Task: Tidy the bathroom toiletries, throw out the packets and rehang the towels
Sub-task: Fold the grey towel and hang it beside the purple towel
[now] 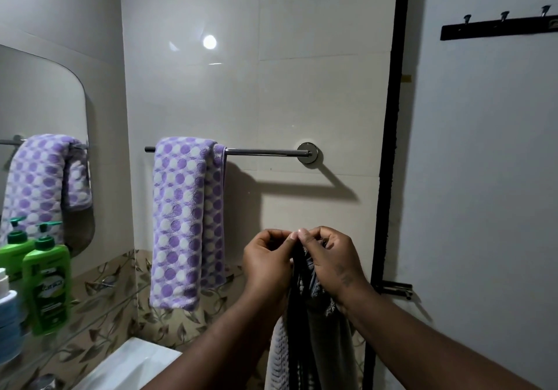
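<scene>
Rehanging step, we judge: our left hand (267,264) and right hand (330,264) pinch the top edge of a grey striped cloth towel (320,338), fingers curled tight, below the chrome towel bar (262,150). Purple-dotted terry towel (184,223) hangs at the bar's left end. Next we'd lift and drape over the bare right stretch. Grey towel's bottom is cut off.
</scene>
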`<move>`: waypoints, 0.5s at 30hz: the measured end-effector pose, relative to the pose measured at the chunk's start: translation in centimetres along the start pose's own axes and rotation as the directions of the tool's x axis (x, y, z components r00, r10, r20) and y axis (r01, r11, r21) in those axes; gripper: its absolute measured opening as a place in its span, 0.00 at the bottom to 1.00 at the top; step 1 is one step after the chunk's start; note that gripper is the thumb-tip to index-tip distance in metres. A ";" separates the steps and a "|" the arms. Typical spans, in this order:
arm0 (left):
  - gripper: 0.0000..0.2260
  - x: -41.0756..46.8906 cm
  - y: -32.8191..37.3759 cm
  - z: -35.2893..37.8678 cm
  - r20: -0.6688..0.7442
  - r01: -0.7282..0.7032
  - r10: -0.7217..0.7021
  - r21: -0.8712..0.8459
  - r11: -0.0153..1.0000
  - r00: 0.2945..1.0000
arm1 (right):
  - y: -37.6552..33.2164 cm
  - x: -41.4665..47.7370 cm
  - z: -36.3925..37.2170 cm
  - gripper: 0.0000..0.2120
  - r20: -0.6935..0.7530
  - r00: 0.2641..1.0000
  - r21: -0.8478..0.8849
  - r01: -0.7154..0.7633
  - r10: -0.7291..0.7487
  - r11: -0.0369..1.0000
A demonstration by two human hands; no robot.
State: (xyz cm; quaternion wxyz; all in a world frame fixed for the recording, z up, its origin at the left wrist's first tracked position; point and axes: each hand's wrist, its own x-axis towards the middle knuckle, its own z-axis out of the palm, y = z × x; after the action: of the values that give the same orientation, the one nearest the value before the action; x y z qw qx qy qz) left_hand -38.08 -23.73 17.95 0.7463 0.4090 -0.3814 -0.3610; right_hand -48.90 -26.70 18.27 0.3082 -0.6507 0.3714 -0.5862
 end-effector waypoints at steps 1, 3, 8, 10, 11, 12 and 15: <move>0.06 -0.1 0.1 0.0 0.011 -0.017 0.017 0.022 1.000 1.000 | 0.1 0.0 -0.1 0.18 0.007 1.000 0.014 -0.023 0.023 1.000; 0.09 -0.4 0.2 0.0 0.038 -0.034 0.031 0.059 0.998 0.999 | 0.0 -0.1 -0.3 0.21 0.018 0.998 0.040 -0.057 0.056 0.998; 0.10 -0.2 -0.2 -0.3 0.048 -0.064 0.057 0.148 0.987 0.997 | -0.5 -0.3 -0.5 0.22 0.078 0.990 0.167 -0.128 0.116 0.978; 0.05 -0.1 -0.1 -0.4 0.048 -0.083 0.077 0.165 0.983 0.996 | -0.6 -0.1 -0.8 0.22 0.080 0.991 0.165 -0.118 0.106 0.979; 0.04 -0.1 0.0 -0.4 0.055 -0.083 0.075 0.169 0.982 0.996 | -0.5 0.0 -1.1 0.22 0.098 0.989 0.175 -0.130 0.114 0.976; 0.05 0.1 0.1 -0.6 0.062 -0.081 0.071 0.176 0.981 0.996 | -0.5 0.2 -1.4 0.23 0.139 0.982 0.194 -0.153 0.127 0.969; 0.07 1.4 0.2 -1.4 0.029 -0.099 0.095 0.213 0.972 0.995 | -0.7 0.9 -2.4 0.28 0.222 0.957 0.056 -0.205 0.188 0.977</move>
State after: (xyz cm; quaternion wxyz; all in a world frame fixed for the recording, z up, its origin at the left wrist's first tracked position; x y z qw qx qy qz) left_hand -36.18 -24.33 17.93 0.7109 0.4646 -0.4445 -0.2849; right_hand -51.19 -27.00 19.64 0.4286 -0.6576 0.3757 -0.4926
